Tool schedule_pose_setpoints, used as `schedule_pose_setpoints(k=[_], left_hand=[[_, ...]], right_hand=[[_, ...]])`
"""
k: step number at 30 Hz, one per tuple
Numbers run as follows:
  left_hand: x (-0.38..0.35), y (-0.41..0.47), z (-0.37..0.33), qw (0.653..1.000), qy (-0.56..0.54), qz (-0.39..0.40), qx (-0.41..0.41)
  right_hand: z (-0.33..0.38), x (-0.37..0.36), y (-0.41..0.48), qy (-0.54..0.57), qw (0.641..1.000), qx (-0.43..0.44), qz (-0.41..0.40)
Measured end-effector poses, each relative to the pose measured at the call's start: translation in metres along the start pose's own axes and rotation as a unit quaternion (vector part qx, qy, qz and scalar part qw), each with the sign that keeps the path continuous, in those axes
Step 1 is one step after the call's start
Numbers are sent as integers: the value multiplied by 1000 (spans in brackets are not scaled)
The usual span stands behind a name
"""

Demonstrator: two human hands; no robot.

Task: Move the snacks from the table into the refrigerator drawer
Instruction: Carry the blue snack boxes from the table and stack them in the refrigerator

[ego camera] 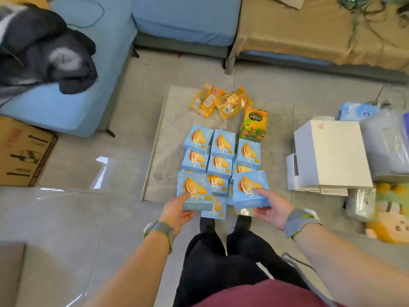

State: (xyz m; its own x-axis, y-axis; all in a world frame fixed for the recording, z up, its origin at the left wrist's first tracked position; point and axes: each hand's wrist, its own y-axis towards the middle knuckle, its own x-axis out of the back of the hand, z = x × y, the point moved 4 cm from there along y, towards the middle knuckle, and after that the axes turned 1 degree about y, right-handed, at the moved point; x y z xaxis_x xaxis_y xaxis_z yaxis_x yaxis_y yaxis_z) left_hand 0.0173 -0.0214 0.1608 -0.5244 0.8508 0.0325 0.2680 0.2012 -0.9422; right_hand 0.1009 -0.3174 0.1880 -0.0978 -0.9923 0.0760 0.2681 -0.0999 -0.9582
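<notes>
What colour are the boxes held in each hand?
Light blue, with an orange-yellow snack pictured on top. The head view shows one box in the left hand, another in the right hand.

Landmark: grid of blue boxes [221, 156]. Nearest rows of it partly covered by the two held boxes, left box [194, 191] and right box [251, 192]; box count there unclear. Held boxes hide most fingers of left hand [177, 212] and right hand [273, 209], only thumbs on top show. Print on yellow packets [220, 103] beyond the grid too small to read. Cardboard box [21, 151] far left of the grid cut by frame edge. Dark clothing [44, 49] up-left blurred, also cut.
</notes>
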Motion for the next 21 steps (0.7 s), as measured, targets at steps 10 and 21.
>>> schedule_pose_setpoints(k=[10,21], left_hand=[[-25,-106,-91,982,-94,29,-161],[-44,-239,-118,920,-233,7,-314]], right_hand=[[84,-31,-103,9,987,114,115],[173,-32,-207,-1,934,239,265]])
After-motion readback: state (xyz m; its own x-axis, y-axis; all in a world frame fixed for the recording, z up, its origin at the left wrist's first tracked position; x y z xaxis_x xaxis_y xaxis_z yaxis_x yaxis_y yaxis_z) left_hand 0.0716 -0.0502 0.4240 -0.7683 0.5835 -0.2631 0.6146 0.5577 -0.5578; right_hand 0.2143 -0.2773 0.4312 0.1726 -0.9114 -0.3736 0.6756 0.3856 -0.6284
